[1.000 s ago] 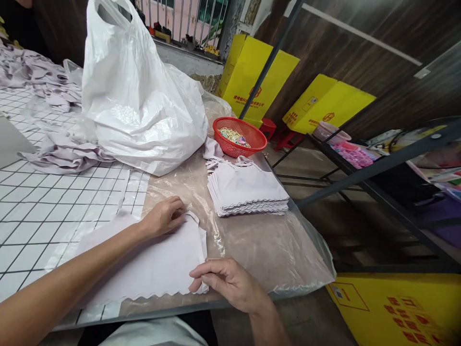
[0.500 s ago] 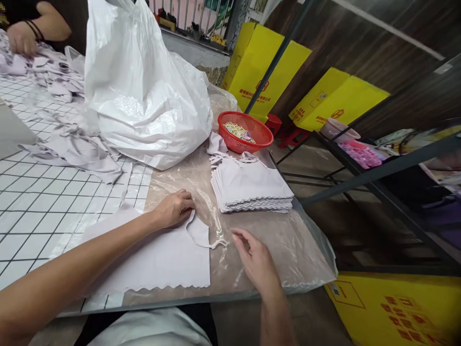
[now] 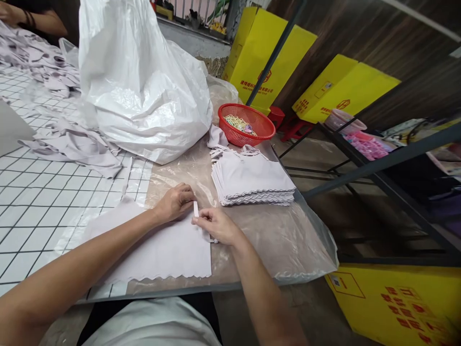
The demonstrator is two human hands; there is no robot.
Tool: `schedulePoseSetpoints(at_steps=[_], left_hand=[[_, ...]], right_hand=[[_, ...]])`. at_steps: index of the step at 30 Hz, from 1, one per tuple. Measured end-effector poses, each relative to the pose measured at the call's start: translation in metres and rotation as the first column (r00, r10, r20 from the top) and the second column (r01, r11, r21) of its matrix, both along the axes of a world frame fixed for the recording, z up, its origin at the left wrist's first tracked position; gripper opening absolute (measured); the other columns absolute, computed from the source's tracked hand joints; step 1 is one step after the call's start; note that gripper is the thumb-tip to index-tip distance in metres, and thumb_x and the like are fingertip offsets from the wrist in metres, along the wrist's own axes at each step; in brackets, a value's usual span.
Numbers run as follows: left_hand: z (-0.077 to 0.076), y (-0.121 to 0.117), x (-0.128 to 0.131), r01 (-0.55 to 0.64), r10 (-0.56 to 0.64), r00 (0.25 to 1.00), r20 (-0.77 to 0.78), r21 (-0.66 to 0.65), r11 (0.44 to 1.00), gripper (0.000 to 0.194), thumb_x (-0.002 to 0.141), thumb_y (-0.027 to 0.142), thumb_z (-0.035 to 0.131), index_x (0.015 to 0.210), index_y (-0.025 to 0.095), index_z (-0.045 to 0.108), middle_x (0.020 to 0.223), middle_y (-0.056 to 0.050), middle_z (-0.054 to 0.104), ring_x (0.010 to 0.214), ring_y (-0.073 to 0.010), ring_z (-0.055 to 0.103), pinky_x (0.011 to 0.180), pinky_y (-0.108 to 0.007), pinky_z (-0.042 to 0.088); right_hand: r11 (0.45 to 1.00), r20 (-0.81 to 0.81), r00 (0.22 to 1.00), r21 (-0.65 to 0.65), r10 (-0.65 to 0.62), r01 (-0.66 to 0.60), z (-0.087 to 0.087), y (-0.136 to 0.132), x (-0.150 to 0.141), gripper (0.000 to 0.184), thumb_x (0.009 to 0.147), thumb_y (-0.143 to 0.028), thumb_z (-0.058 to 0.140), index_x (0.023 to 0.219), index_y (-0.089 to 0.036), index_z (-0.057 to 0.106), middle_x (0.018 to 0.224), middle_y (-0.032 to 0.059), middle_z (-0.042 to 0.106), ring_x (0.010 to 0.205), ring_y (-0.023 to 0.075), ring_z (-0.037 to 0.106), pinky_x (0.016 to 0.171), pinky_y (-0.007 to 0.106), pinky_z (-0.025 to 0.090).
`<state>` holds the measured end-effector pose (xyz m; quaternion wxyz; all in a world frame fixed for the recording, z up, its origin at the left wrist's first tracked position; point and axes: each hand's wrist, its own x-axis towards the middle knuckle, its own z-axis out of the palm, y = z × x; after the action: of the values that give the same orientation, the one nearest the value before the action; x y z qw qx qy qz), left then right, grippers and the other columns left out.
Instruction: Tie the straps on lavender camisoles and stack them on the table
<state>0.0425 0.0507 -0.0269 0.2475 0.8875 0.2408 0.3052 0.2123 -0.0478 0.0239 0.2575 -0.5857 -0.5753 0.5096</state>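
A pale lilac camisole top (image 3: 162, 254) with a scalloped hem lies flat at the table's front edge, the hem towards me. At its upper right, my left hand (image 3: 175, 202) pinches one end of a thin shoulder strap (image 3: 196, 209). My right hand (image 3: 218, 225) has thumb and fingertips closed on the same strap a little lower down. Between the two hands a short length of strap shows. The strap's far end pokes out beneath my right hand. Just beyond my hands lies a neat stack of matching tops (image 3: 254, 178).
A large white plastic bag (image 3: 144, 91) stands behind, left of a red basket (image 3: 247, 125) holding small bits. Loose lilac garments (image 3: 75, 146) lie on the checked cloth (image 3: 32, 206). Another person's arm (image 3: 39, 21) is at the far left. A dark metal rack (image 3: 378, 185) and yellow boxes (image 3: 273, 62) stand right.
My right hand has come left from the bare plastic and closed on the strap. The strap now runs between both hands. My left hand stays nearly where it was.
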Motion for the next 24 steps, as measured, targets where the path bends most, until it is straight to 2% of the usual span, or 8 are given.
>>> schedulePoseSetpoints(at_steps=[4, 7, 9, 14, 18, 21, 24], left_hand=[[-0.002, 0.000, 0.001, -0.034, 0.036, 0.999, 0.030, -0.050, 0.998, 0.020, 0.085, 0.012, 0.054, 0.086, 0.018, 0.073, 0.080, -0.006, 0.064, 0.081, -0.0189, 0.058, 0.076, -0.030, 0.047], [-0.002, 0.000, 0.002, -0.029, 0.032, 0.999, 0.035, -0.068, 0.997, 0.021, 0.084, 0.012, 0.053, 0.086, 0.017, 0.074, 0.080, -0.005, 0.064, 0.081, -0.0187, 0.058, 0.075, -0.030, 0.047], [-0.001, 0.000, 0.002, -0.030, 0.033, 0.999, 0.039, -0.069, 0.997, 0.021, 0.085, 0.014, 0.053, 0.085, 0.017, 0.074, 0.080, -0.006, 0.065, 0.081, -0.0191, 0.058, 0.075, -0.030, 0.047], [-0.005, 0.003, 0.001, -0.094, 0.097, 0.995, 0.029, -0.094, 0.991, 0.019, 0.084, 0.017, 0.053, 0.079, 0.017, 0.072, 0.080, -0.006, 0.065, 0.081, -0.0198, 0.059, 0.075, -0.031, 0.047], [-0.009, 0.004, 0.000, -0.150, 0.149, 0.989, -0.009, -0.103, 0.983, 0.020, 0.086, 0.023, 0.054, 0.078, 0.018, 0.071, 0.079, -0.006, 0.065, 0.080, -0.0210, 0.059, 0.074, -0.032, 0.048], [-0.009, 0.003, 0.002, -0.183, 0.179, 0.982, -0.055, -0.090, 0.979, 0.021, 0.085, 0.024, 0.053, 0.080, 0.018, 0.072, 0.080, -0.006, 0.065, 0.083, -0.0223, 0.060, 0.075, -0.033, 0.049], [-0.005, 0.002, 0.003, -0.226, 0.215, 0.967, -0.138, -0.074, 0.971, 0.021, 0.084, 0.023, 0.052, 0.085, 0.018, 0.072, 0.085, -0.008, 0.066, 0.086, -0.0243, 0.061, 0.078, -0.035, 0.050]], right_hand=[[0.973, -0.179, 0.957, 0.000, 0.227, -0.230, 0.027, -0.038, 0.024, 0.034, 0.082, -0.045, 0.069, 0.068, -0.014, 0.070, 0.062, -0.0016, 0.056, 0.060, 0.0107, 0.047, 0.056, 0.023, 0.034], [0.960, -0.264, 0.925, 0.021, 0.273, -0.278, 0.040, -0.061, 0.038, 0.034, 0.083, -0.048, 0.069, 0.073, -0.016, 0.075, 0.068, 0.0015, 0.061, 0.062, 0.0122, 0.051, 0.058, 0.024, 0.038], [0.960, -0.320, 0.907, 0.035, 0.274, -0.278, 0.041, -0.070, 0.042, 0.033, 0.085, -0.049, 0.068, 0.076, -0.018, 0.077, 0.069, 0.0022, 0.062, 0.061, 0.0125, 0.052, 0.057, 0.024, 0.039], [0.986, -0.427, 0.890, 0.114, 0.160, -0.123, 0.026, -0.073, 0.043, 0.032, 0.081, -0.050, 0.072, 0.075, -0.020, 0.078, 0.069, 0.0016, 0.059, 0.062, 0.0122, 0.051, 0.060, 0.024, 0.041], [0.981, -0.498, 0.858, 0.192, 0.124, -0.030, 0.019, -0.074, 0.043, 0.026, 0.078, -0.046, 0.078, 0.078, -0.020, 0.079, 0.075, 0.0012, 0.056, 0.069, 0.0118, 0.051, 0.066, 0.024, 0.042], [0.986, -0.503, 0.863, 0.161, 0.046, 0.041, 0.020, -0.072, 0.043, 0.025, 0.076, -0.045, 0.080, 0.077, -0.021, 0.080, 0.077, 0.0016, 0.059, 0.072, 0.0124, 0.051, 0.068, 0.025, 0.041], [0.982, -0.481, 0.868, 0.062, -0.125, 0.176, 0.021, -0.060, 0.039, 0.025, 0.072, -0.045, 0.083, 0.078, -0.021, 0.079, 0.069, -0.0004, 0.060, 0.062, 0.0102, 0.046, 0.060, 0.024, 0.038]])
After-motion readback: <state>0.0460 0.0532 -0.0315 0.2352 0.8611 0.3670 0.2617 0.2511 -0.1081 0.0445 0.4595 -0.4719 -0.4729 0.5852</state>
